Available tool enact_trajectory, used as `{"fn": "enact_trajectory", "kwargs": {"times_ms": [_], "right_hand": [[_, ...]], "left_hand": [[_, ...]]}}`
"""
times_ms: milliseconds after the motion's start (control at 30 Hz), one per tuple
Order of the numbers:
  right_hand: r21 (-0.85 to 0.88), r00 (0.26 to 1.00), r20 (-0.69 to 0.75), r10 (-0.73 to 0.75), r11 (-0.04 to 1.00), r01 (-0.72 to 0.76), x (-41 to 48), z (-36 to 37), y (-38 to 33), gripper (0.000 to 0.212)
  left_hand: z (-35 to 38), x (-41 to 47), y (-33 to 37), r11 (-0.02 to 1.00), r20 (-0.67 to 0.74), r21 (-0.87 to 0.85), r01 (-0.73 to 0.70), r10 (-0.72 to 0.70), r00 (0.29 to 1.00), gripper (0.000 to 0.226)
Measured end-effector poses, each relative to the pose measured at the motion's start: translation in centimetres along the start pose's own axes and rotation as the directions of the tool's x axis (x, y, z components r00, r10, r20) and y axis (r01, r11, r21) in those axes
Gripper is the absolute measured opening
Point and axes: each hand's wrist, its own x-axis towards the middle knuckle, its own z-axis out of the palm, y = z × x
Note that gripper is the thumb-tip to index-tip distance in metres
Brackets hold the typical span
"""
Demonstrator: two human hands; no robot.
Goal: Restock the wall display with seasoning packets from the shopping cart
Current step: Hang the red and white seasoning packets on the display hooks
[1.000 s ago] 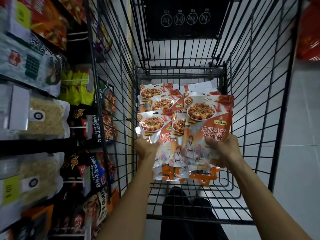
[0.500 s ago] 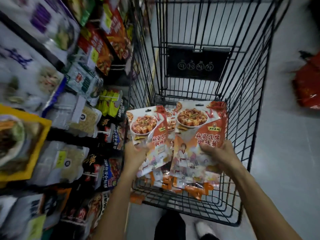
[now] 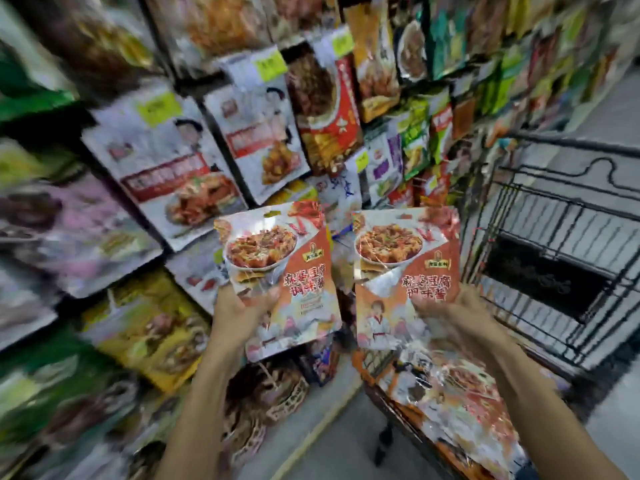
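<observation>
My left hand (image 3: 239, 313) grips the lower left of one orange-red seasoning packet (image 3: 280, 265) with a dish photo on it. A matching seasoning packet (image 3: 405, 268) is held upright by my right hand (image 3: 453, 317), thumb across its lower right. Both packets are raised side by side in front of the wall display (image 3: 194, 161). The black wire shopping cart (image 3: 561, 244) stands to the right. More of the same packets (image 3: 457, 396) lie in a pile below my right forearm. The picture is blurred by motion.
The wall display is packed with hanging packets of many kinds, several with yellow-green price tags (image 3: 270, 65). A dark round-patterned packet (image 3: 266, 396) hangs low under my left hand. Grey floor (image 3: 332, 445) runs between the display and the cart.
The view has swung up and left from the cart's inside to the wall display. Both hands have lifted their packets out of the cart and apart, one in each hand.
</observation>
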Motion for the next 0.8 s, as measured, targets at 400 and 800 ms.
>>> {"fn": "enact_trajectory", "kwargs": {"times_ms": [400, 800], "right_hand": [[0.027, 0.815, 0.516, -0.266, 0.955, 0.295, -3.4, 23.2, -8.2, 0.033], [0.034, 0.611, 0.770, -0.186, 0.967, 0.251, -13.1, 45.9, -4.9, 0.036]], "left_hand": [[-24.6, -13.6, 6.9, 0.995, -0.497, 0.074, -0.071, 0.099, 0.862, 0.031], [-44.1, -25.7, 3.7, 0.988, -0.750, 0.151, -0.029, 0.133, 0.648, 0.017]]}}
